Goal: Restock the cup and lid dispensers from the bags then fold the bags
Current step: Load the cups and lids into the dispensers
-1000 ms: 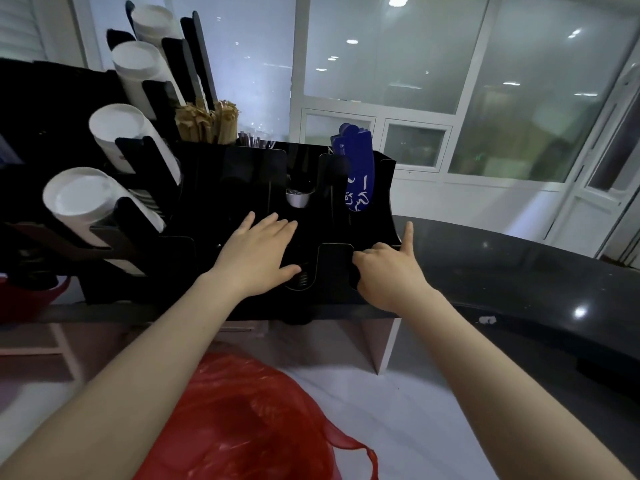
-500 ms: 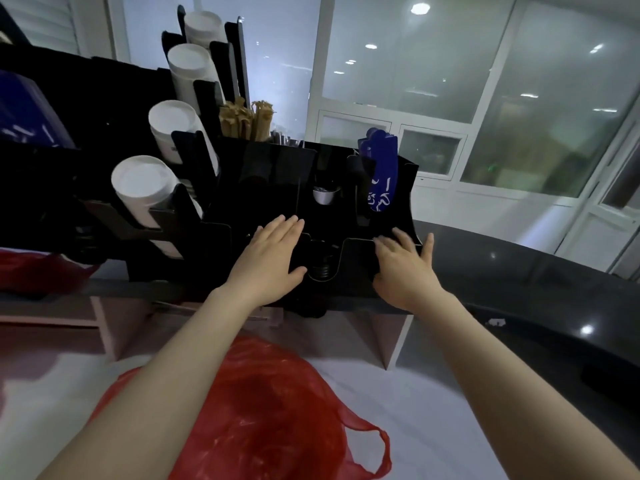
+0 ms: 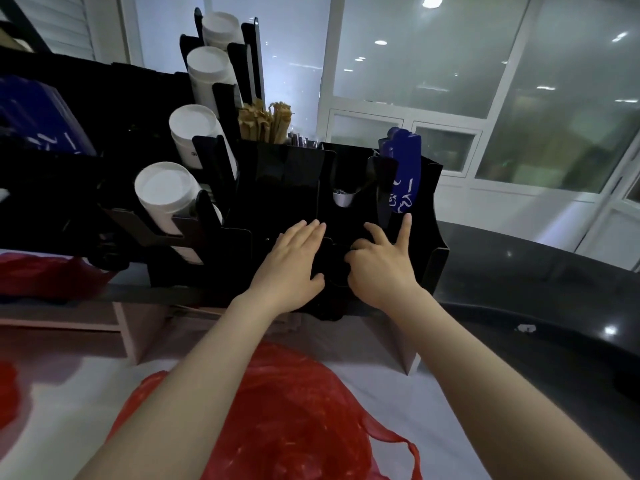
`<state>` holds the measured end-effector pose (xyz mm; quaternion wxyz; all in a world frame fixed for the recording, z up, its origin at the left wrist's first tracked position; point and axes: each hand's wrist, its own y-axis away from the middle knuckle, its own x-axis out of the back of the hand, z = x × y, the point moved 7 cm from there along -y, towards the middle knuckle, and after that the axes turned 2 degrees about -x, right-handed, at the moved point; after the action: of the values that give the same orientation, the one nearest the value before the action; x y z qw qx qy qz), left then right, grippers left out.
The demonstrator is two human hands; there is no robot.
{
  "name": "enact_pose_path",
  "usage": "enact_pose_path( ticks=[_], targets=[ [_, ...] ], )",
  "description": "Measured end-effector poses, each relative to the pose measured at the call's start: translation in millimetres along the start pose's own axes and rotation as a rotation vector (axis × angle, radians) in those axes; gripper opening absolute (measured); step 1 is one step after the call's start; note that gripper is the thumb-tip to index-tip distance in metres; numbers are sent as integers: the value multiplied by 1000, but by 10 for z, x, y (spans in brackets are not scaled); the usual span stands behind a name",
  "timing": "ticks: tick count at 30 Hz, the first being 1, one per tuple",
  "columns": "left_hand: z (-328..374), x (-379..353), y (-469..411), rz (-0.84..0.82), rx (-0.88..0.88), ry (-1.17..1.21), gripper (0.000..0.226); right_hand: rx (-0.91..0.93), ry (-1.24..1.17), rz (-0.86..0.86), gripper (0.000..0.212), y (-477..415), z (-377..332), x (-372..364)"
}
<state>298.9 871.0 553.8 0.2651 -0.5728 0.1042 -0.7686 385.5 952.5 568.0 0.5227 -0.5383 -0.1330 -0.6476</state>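
Indoors, left hand (image 3: 291, 268) and right hand (image 3: 381, 268), fingers spread, empty, on black dispenser (image 3: 277, 188) by glossy counter (image 3: 536, 271), windows (image 3: 415, 57) behind.

1. Black dispenser (image 3: 284, 188): many-slotted, standing upright on the dark surface.
2. White cup stacks (image 3: 166, 195): four, tilted in its left slots.
3. Red plastic bag (image 3: 294, 410): crumpled, lying below in front.

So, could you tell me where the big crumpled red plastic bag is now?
The big crumpled red plastic bag lies bottom centre of the head view on the white surface, below the black dispenser rack, partly hidden by the left forearm.
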Motion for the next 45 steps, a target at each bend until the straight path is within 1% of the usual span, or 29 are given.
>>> enact_pose_path(
  ticks=[5,8,10,12,15,16,20,23,25,27,29,30,31,33,34,36,37,39,41,42,44,45],
  targets=[
    [1,0,1,-1,0,5,80,-15,71,11,11,-17,-20,-15],
    [1,-3,3,-2,-2,5,80,-21,69,7,11,-12,-14,-55],
    [4,-4,2,2,-1,7,80,-27,51,-1,14,5,-21,-88],
    [6,-7,1,1,1,6,81,-18,57,1,22,23,-40,-110],
    [-1,-9,-4,-4,4,7,81,3,116,19,50,-10,-70,-100],
    [-5,-9,-5,-4,5,8,81,15,137,6,56,-38,-92,-98],
    [-14,-18,-4,-5,9,9,81,59,148,-63,51,-119,-161,-134],
    [-18,-23,-8,-7,-1,-5,81,75,130,-66,55,-59,-167,-147],
    [-26,-28,-13,-2,-3,-12,81,97,-17,8,57,36,-157,-134],
    [-33,-29,-16,15,-3,-9,82,82,-279,184,62,162,-58,-14],
    [-28,-31,-17,33,-16,-10,82,-28,-453,359,67,289,184,71],
    [-26,-33,-17,43,-22,-12,82,-120,-468,398,69,342,338,61],
    [-27,-35,-17,50,-27,-15,82,-221,-449,383,71,379,489,19],
    [-27,-37,-21,61,-29,-21,82,-358,-330,244,69,399,709,-127],
    [-30,-37,-20,65,-26,-25,82,-371,-257,143,63,384,748,-213],
    [-29,-42,-19,65,-23,-27,82,-311,-124,-61,43,342,721,-376],
    [-28,-41,-19,64,-22,-27,82,-277,-67,-126,33,322,697,-439],
    [-24,-39,-20,56,-20,-30,82,-253,-17,-166,25,284,686,-505],
    [-14,-26,-15,47,-12,-34,81,-245,-25,-167,27,256,706,-493],
    [0,-13,-8,43,-12,-43,81,-242,-41,-167,32,256,716,-479],
    [26,17,39,40,-25,-85,81,-263,-108,-165,53,296,705,-427],
    [23,36,90,47,-33,-108,80,-299,-175,-137,64,344,692,-370]
  ],
)
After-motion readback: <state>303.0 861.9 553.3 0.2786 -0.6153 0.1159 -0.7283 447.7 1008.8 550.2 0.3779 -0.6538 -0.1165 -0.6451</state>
